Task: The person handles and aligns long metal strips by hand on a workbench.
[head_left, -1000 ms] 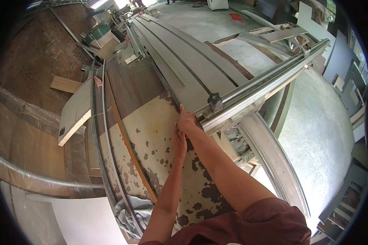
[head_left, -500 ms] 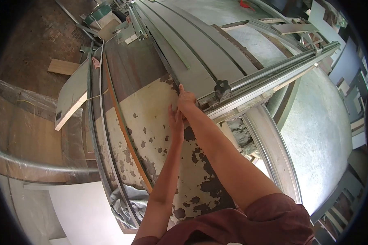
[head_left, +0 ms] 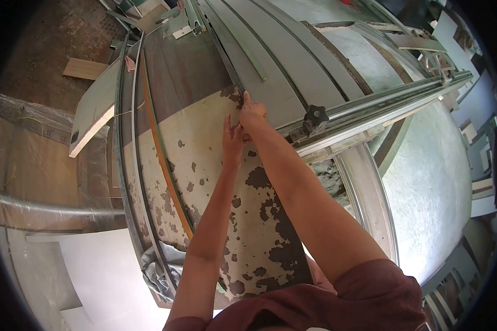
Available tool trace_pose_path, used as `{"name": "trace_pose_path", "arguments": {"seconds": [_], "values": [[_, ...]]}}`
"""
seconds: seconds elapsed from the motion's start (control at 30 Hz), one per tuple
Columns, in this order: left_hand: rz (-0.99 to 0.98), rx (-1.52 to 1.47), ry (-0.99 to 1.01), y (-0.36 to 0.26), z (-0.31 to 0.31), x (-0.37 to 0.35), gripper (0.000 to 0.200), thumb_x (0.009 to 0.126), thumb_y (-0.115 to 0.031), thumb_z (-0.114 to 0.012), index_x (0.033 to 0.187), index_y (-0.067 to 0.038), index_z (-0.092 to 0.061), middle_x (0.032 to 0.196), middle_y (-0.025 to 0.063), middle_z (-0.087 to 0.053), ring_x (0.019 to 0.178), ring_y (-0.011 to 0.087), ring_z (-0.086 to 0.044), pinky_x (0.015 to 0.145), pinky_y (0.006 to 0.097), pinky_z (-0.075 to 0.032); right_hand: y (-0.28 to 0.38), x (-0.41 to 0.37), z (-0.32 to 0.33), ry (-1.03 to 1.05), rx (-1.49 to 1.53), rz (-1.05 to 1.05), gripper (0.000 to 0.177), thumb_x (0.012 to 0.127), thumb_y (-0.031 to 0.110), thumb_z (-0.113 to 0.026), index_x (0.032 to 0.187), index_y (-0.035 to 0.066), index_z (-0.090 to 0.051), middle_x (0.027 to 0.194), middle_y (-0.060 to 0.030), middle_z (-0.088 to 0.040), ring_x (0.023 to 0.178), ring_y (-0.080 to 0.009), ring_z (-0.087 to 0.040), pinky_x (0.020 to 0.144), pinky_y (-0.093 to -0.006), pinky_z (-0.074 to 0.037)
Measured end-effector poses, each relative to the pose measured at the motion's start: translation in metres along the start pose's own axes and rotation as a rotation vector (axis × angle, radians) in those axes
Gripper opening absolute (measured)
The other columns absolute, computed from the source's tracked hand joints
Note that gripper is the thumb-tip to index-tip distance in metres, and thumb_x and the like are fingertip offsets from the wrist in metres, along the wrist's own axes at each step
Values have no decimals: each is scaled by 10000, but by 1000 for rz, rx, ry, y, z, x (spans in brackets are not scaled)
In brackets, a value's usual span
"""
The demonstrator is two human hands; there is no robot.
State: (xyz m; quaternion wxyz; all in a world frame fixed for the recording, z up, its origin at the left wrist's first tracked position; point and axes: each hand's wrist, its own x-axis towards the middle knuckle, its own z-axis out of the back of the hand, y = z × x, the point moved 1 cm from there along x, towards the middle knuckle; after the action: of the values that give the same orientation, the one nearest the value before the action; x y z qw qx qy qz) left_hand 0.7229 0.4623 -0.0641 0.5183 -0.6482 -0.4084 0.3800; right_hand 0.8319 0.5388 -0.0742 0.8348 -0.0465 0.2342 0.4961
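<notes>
My left hand (head_left: 233, 140) is over the worn, peeling tabletop (head_left: 204, 149), fingers stretched forward and apart, close beside my right hand. My right hand (head_left: 252, 115) is at the seam where that tabletop meets the grey grooved sliding table (head_left: 284, 102). Its index finger points forward along the dark edge, while the other fingers are curled under. Whatever they grip, if anything, is hidden. Ahead on the sliding table lies a thin pale green strip (head_left: 248, 52). A black star knob (head_left: 316, 117) stands to the right of my right hand, on the metal crosscut fence (head_left: 381, 113).
An orange-brown strip (head_left: 160, 146) and metal rails (head_left: 139, 165) run along the tabletop's left side. A grey cloth (head_left: 163, 270) is bunched at the near left corner. White board (head_left: 96, 276) and plastic-wrapped panels (head_left: 38, 165) stand at left. A wood piece (head_left: 85, 68) lies on the floor.
Both hands have slid a little forward along the seam, nearer the end of the green strip. The camera view has shifted slightly. The left hand's fingers look more spread.
</notes>
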Motion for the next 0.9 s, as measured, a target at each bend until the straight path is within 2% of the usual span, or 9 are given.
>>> {"name": "trace_pose_path", "arguments": {"seconds": [0.03,0.27,0.33,0.43,0.53,0.63,0.7,0.8,0.9], "values": [[-12,14,14,-1,2,4,601,893,-164,-412,1351,7,-62,1136,165,-498,763,176,-603,649,283,-522,1,-2,3,3,-3,1,1024,702,291,-661,1366,79,90,1044,-71,-570,737,-186,-601,482,-317,-477],[-43,85,47,-5,27,59,627,866,-169,-462,1349,10,-104,1068,156,-542,729,162,-603,607,263,-510,8,9,10,-28,-11,1,1073,665,353,-693,1372,98,73,1068,-56,-554,786,-185,-595,467,-308,-474],[28,445,30,-20,26,78,668,848,-238,-499,1350,1,-129,1080,173,-548,852,216,-599,705,293,-496,9,10,14,-4,-8,-9,1081,659,360,-696,1373,100,72,1082,-48,-547,801,-186,-593,465,-306,-474],[-187,718,-35,-8,24,131,726,828,-371,-508,1349,-10,-154,1176,208,-489,1022,288,-533,848,343,-434,11,12,19,-4,77,-26,938,741,249,-610,1374,88,63,1107,-53,-564,854,-190,-604,478,-312,-478],[-148,860,-82,-11,6,167,790,801,-490,-486,1348,-19,-165,1257,227,-407,1136,326,-436,946,367,-353,10,9,23,-35,22,21,932,755,225,-590,1371,116,101,1058,-51,-591,816,-171,-614,441,-307,-462],[-96,1090,-16,-14,-12,192,799,801,-527,-458,1349,-24,-166,1290,207,-375,1142,336,-423,943,395,-361,13,14,25,-24,-94,28,902,664,232,-686,1382,148,-146,1059,-8,-576,801,-112,-593,458,-277,-469],[-70,1198,-4,-13,-21,207,801,802,-552,-434,1347,-27,-173,1292,193,-378,1153,336,-406,944,399,-361,14,25,26,46,6,40,447,759,198,-581,1195,146,-496,925,-19,-636,732,-144,-628,410,-283,-450],[-40,1425,34,-16,-32,218,816,798,-605,-386,1342,-30,-190,1293,170,-386,1173,330,-373,944,402,-361,15,27,29,-44,-11,59,220,730,197,-604,940,138,-634,906,-6,-635,689,-142,-626,395,-271,-445],[-34,1596,68,-22,-34,223,840,787,-649,-348,1335,-29,-209,1281,162,-401,1185,317,-349,944,400,-357,16,25,39,-9,-77,104,230,713,208,-612,934,149,-636,899,-7,-634,696,-134,-625,404,-264,-454]]}}
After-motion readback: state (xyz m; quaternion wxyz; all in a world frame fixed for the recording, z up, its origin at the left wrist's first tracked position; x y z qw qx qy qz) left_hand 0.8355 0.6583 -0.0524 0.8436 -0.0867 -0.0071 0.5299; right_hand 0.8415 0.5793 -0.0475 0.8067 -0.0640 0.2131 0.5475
